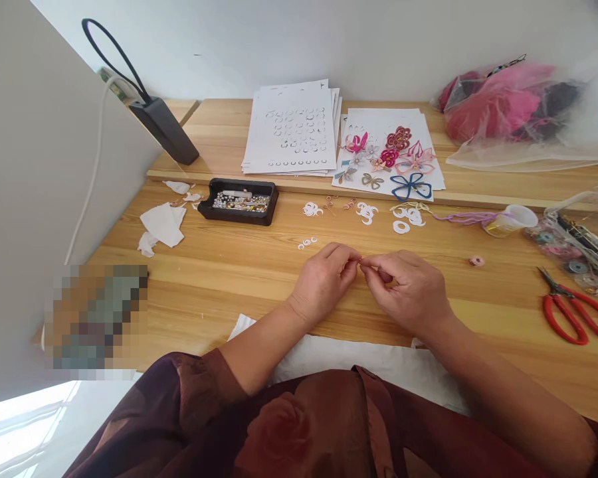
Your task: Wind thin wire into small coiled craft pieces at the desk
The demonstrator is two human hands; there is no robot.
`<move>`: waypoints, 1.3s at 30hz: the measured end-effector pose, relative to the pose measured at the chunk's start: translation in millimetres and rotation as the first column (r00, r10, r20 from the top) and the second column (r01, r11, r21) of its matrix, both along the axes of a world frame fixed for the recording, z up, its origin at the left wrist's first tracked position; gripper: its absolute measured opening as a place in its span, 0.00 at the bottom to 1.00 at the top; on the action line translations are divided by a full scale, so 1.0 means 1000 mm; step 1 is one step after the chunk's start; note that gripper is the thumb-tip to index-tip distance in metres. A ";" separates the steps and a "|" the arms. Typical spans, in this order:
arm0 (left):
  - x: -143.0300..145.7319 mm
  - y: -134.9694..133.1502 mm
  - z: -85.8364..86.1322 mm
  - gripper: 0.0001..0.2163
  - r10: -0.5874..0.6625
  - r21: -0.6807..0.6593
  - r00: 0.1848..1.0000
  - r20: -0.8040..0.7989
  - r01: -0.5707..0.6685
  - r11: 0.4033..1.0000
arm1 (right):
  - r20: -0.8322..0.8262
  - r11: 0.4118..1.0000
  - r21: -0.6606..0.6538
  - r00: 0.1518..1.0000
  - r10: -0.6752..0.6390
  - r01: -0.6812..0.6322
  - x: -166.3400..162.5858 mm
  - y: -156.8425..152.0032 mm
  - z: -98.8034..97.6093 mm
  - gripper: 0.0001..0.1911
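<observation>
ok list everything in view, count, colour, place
table: 1, brown, centre
looped device: 1, black, back left
cable: 1, white, left
pixelated patch: 1, mixed, left
scraps: several, white, left
bead tray: 1, black, left
paper stacks: 2, white, back
ornaments: several, mixed, right stack
cutouts: many, white, centre
spool: 1, pink, right
cup: 1, whitish, right
threads: several, purple, right
bag: 1, clear, back right
container: 1, clear, far right
scissors: 1, red, right
cloth: 1, white, front
tiny item: 1, reddish, centre
clothing: 1, maroon, bottom
left hand: 1, bare, centre
right hand: 1, bare, centre
</observation>
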State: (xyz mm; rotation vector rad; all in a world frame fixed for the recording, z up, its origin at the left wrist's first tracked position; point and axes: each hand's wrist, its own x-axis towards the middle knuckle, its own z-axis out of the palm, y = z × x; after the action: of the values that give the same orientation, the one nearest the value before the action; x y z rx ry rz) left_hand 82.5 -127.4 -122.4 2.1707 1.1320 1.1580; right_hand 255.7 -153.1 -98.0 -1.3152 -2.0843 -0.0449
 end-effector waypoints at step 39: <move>0.005 -0.002 0.006 0.05 0.006 -0.372 0.951 0.308 0.115 0.921 | -0.746 0.573 -0.666 0.419 -0.518 -0.478 0.008 0.017 0.010 0.14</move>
State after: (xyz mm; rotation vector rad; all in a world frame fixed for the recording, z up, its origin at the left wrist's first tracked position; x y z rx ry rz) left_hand 87.1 -129.7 -116.4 1.6490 1.0507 1.0889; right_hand 263.5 -136.4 -88.1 -1.3177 -0.9576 1.5538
